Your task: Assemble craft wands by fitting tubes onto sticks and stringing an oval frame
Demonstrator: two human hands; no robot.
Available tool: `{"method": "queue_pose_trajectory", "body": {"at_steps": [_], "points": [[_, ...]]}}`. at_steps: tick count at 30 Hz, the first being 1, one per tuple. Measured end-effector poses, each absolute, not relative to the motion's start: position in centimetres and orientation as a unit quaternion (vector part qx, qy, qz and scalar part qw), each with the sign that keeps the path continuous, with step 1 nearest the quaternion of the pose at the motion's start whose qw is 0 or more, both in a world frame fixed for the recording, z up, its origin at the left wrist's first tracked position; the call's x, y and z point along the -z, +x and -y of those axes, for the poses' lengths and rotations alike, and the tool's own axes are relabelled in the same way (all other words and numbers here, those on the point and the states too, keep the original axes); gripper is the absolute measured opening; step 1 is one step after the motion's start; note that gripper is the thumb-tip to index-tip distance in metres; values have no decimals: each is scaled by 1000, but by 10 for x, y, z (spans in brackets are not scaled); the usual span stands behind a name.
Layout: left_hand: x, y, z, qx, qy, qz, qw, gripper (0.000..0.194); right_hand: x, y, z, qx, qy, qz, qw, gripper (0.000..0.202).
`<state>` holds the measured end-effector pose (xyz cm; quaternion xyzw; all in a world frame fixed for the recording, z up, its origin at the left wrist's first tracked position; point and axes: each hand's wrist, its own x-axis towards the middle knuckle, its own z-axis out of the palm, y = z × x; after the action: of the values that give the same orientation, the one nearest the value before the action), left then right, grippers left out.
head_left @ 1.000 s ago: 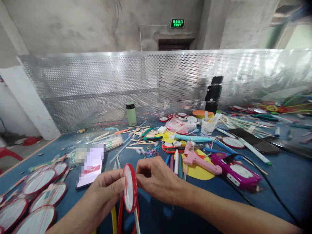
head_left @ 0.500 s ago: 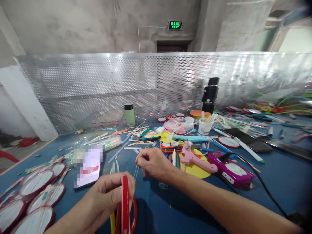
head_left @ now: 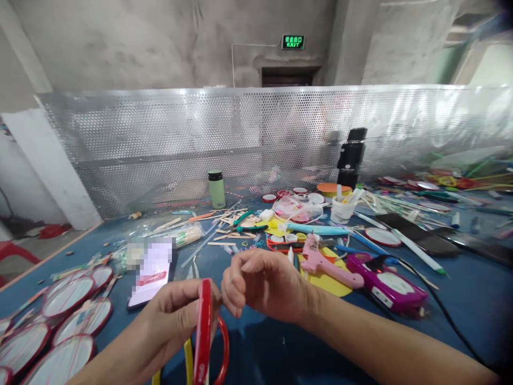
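Note:
Pinched between the thumb and fingers of my left hand is a red-rimmed disc, held upright and seen nearly edge-on. My right hand is beside it, palm turned partly towards me and fingers curled in, close to the left fingertips. Anything in those curled fingers is hidden or too small to make out. Under and behind my left hand lie metal blade tips, a red loop handle and a yellow handle. Several red-rimmed discs with pale faces lie at the left.
A phone lies left of centre. Beyond my hands are green-handled pliers, wooden sticks, a pink glue gun, a purple device with a black cable and a white cup. A green bottle and black flask stand near the perforated panel.
My right hand has come closer to the left and turned its palm towards me; earlier it pinched a thin clear strand. My left hand keeps the disc in nearly the same place.

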<state>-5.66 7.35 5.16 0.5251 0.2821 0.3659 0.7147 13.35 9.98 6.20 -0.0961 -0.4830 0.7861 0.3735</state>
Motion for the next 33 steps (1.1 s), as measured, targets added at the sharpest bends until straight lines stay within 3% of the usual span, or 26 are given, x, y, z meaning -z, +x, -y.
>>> {"method": "queue_pose_trajectory", "body": {"at_steps": [3,9,14,22,27,33], "points": [[-58,-58,-72,-374,520,-302,706,32,-57,138,-105,-765,-145,512,363,22],[-51,-64,-84,-408,509,-357,668,20,-72,163,-111,-673,-240,575,399,41],[-41,-62,-90,-391,577,-411,588,31,-86,170,-106,-576,-296,658,384,51],[-48,-58,-85,-389,610,-438,534,31,-77,160,-105,-398,-341,774,356,52],[-43,-60,-87,-359,628,-451,523,29,-78,157,-101,-390,-357,791,308,61],[-41,-62,-86,-341,648,-464,498,30,-75,153,-100,-366,-329,818,299,54]]}}
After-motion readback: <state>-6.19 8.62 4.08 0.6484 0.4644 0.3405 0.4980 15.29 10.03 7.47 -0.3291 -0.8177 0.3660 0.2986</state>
